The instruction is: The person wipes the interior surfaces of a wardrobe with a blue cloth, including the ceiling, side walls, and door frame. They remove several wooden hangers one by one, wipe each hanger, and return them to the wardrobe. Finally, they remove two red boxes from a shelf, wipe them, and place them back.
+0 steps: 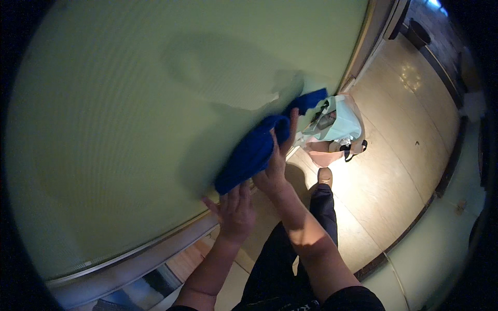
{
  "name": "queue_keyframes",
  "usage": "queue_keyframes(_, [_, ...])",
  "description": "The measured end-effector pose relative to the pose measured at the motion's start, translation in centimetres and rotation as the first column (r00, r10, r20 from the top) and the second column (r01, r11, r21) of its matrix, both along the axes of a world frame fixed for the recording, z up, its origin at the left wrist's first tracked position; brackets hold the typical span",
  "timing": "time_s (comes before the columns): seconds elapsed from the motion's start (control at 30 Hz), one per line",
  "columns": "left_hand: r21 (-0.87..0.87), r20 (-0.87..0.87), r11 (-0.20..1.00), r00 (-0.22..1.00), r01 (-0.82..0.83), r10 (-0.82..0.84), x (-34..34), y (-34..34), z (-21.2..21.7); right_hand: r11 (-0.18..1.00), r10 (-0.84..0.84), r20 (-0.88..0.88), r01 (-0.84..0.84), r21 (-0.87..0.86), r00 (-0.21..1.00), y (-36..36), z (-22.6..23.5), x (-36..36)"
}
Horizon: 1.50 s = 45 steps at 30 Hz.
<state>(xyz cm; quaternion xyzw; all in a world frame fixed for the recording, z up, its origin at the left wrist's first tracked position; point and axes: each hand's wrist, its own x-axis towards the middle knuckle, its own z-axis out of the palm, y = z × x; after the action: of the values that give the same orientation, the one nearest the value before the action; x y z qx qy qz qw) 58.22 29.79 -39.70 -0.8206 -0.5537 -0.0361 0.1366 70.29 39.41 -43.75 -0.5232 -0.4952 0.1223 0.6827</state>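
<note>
A bright blue cloth [249, 155] lies bunched against a large pale green, finely ribbed panel [129, 129]. Its upper right end sticks out past my fingers. My right hand [275, 168] grips the cloth along its right side, with one finger stretched up across it. At the cloth's lower end, my left hand [237, 210] has its fingertips on the edge, partly hidden by the fabric, and its thumb points out to the left.
A pale turquoise and pink bag [342, 124] with things inside stands on the tiled floor [384, 181] by the panel's right edge. My brown shoe [325, 177] is just below it. A dark bucket-like container [418, 34] stands farther off at upper right.
</note>
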Motion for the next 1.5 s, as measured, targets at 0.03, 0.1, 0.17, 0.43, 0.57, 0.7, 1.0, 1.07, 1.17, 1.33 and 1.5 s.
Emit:
queue_keyframes(0.03, [-0.019,-0.019,1.000,1.000,-0.002,0.001,-0.4,-0.2,-0.1,0.999,-0.028,0.008,0.028,0.029,1.000,0.4,-0.3,-0.3])
queue_keyframes(0.1, [-0.061,-0.056,0.998,0.998,-0.001,-0.002,-1.0,-0.6,-0.9,0.994,-0.097,0.030,0.096,0.049,0.995,0.4,-2.4,-1.5])
queue_keyframes(0.17, [-0.128,-0.101,0.992,0.995,-0.021,0.008,-2.0,-1.3,-2.4,0.995,-0.059,-0.106,0.050,-0.084,0.993,-0.8,-3.9,-3.6])
queue_keyframes(0.43, [-0.387,-0.046,0.918,0.996,-0.083,0.071,-5.9,-5.0,-4.6,0.824,0.178,-0.733,-0.506,-0.254,0.657,-9.8,-14.1,-15.1])
queue_keyframes(0.57, [-0.405,0.153,0.911,0.976,-0.079,0.153,-6.2,-6.3,-3.3,0.554,0.361,-0.811,-0.806,-0.211,0.460,-13.0,-12.4,-15.9])
queue_keyframes(0.7, [-0.494,0.286,0.863,0.918,-0.104,0.275,-6.4,-7.8,0.7,0.274,0.413,-0.696,-0.809,-0.520,0.587,-14.0,-8.4,-14.6])
queue_keyframes(1.0, [-0.034,0.674,0.991,0.730,-0.126,0.116,-9.0,-12.0,12.5,0.598,0.431,-0.725,-0.772,-0.216,0.537,-16.0,9.8,-12.6])
queue_keyframes(1.07, [0.005,0.864,0.939,0.475,-0.343,0.169,-8.5,-11.9,13.9,0.674,0.470,-0.544,-0.681,-0.287,0.695,-16.0,11.8,-12.4])
queue_keyframes(1.17, [-0.155,0.984,0.929,0.034,-0.337,0.177,-8.6,-9.0,16.4,0.669,0.541,-0.117,-0.510,-0.540,0.833,-16.0,13.6,-12.3])
queue_keyframes(1.33, [-0.326,0.907,0.938,-0.318,-0.117,0.276,-5.8,-7.0,17.1,0.824,0.476,0.124,-0.392,-0.409,0.871,-13.9,22.0,-11.3])
queue_keyframes(1.5, [-0.128,0.655,0.982,-0.731,0.139,0.189,-8.3,-7.3,11.8,0.879,0.409,0.506,-0.477,0.004,0.759,-13.0,30.1,-10.5])
